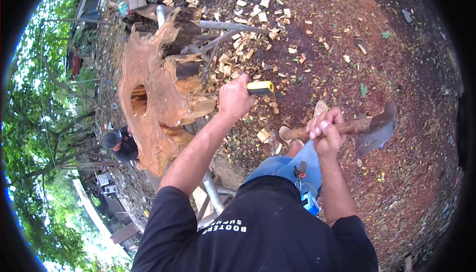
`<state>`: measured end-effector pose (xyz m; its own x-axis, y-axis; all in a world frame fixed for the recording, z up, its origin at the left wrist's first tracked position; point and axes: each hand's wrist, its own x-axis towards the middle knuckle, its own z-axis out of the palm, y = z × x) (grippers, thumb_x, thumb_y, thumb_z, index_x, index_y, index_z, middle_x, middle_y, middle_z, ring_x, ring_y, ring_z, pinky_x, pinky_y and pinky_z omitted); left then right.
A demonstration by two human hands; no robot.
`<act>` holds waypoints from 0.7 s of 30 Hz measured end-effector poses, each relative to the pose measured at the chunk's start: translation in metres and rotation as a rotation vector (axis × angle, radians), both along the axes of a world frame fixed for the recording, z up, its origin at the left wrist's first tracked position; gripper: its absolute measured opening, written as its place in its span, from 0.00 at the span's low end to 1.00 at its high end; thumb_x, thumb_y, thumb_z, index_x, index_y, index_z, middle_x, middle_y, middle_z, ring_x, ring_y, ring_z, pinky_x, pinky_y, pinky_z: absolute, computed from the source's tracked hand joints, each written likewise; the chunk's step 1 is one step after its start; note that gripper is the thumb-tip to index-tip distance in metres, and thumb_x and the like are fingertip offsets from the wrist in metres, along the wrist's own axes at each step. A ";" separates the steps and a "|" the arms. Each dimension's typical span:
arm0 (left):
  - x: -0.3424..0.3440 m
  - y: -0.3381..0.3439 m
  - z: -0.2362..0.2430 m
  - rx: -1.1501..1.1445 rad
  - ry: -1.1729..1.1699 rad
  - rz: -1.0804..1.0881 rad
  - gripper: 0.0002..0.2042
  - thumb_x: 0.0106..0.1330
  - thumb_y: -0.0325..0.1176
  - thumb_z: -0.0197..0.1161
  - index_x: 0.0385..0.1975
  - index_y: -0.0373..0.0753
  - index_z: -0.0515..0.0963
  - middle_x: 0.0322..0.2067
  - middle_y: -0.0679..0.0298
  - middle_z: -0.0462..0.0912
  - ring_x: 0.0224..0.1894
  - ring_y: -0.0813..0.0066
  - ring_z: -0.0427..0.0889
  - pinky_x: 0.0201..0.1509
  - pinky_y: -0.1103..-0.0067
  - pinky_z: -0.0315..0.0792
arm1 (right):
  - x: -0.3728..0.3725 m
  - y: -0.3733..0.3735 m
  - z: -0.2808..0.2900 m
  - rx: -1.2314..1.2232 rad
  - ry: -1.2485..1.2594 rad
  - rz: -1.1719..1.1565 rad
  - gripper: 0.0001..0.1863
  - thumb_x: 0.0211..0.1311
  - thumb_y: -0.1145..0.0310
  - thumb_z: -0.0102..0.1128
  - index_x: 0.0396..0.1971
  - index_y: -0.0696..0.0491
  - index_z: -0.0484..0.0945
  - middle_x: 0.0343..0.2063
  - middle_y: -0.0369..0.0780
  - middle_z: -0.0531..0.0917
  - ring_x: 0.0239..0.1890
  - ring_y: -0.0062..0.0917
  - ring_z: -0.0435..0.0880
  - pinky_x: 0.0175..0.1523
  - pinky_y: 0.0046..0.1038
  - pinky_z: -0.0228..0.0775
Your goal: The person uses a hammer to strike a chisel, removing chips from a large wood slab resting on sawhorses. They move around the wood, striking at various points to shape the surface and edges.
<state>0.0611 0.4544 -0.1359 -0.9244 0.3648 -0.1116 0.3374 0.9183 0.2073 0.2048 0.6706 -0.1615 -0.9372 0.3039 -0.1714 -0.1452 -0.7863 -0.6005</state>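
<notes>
My left hand (237, 97) is closed round what looks like a chisel, its yellow-and-black handle (261, 88) sticking out to the right. The blade end is hidden by my hand, which is beside the cut edge of a big reddish-brown wood slab (156, 68). In front of my body, my right hand (326, 132) grips an axe by its wooden handle (355, 126). The broad metal axe head (379, 129) points out to the right, apart from the slab. The slab has an oval hole (139, 99) and ragged, notched edges.
Wood chips (238, 56) lie scattered over the reddish ground. A metal pipe leg (213, 193) stands below the slab. Beyond the slab, another person (122, 144) in a dark cap is close to its edge. A blue tape measure (310, 203) hangs at my waist.
</notes>
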 end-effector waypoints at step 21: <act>0.006 -0.020 -0.023 -0.002 0.015 -0.062 0.14 0.66 0.43 0.64 0.27 0.39 0.75 0.20 0.53 0.81 0.27 0.51 0.82 0.39 0.59 0.74 | 0.014 -0.087 -0.051 0.220 -0.510 0.679 0.04 0.54 0.76 0.58 0.26 0.54 0.72 0.14 0.34 0.75 0.11 0.20 0.74 0.16 0.26 0.66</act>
